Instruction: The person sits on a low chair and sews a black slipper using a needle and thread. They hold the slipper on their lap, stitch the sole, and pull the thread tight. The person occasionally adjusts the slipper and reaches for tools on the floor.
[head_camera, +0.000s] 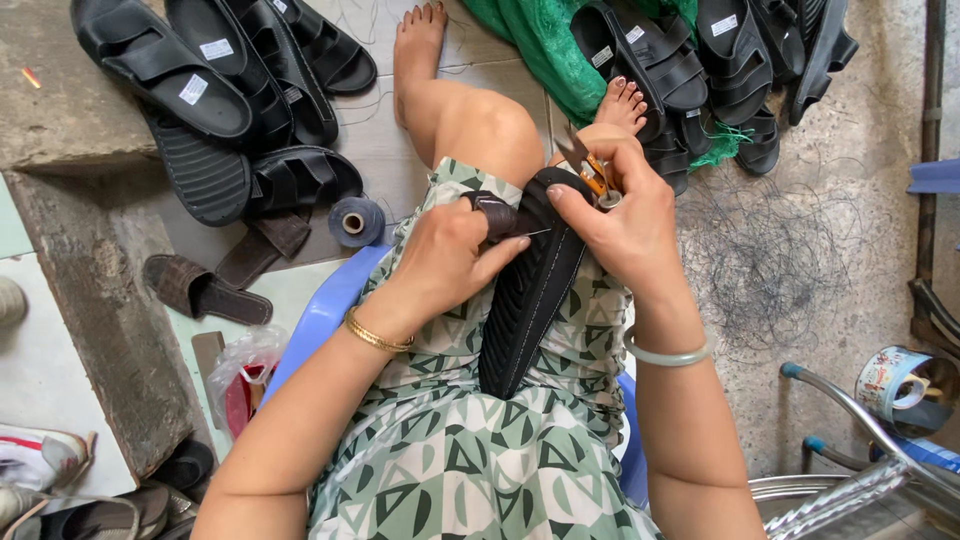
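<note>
While the left hand (450, 262) grips a black sandal (530, 290) on the lap, the right hand (620, 215), fingers closed, holds orange snips (592, 172).

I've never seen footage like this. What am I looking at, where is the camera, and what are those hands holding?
No machine here: a seated person wears a camera on the head, looking down at their own lap. The left hand grips a black sandal lying sole-up on the lap. The right hand holds small orange-handled snips at the sandal's top edge. On the floor lie piles of black sandals, a spool of dark thread, green netting and loose thread trimmings.
</note>
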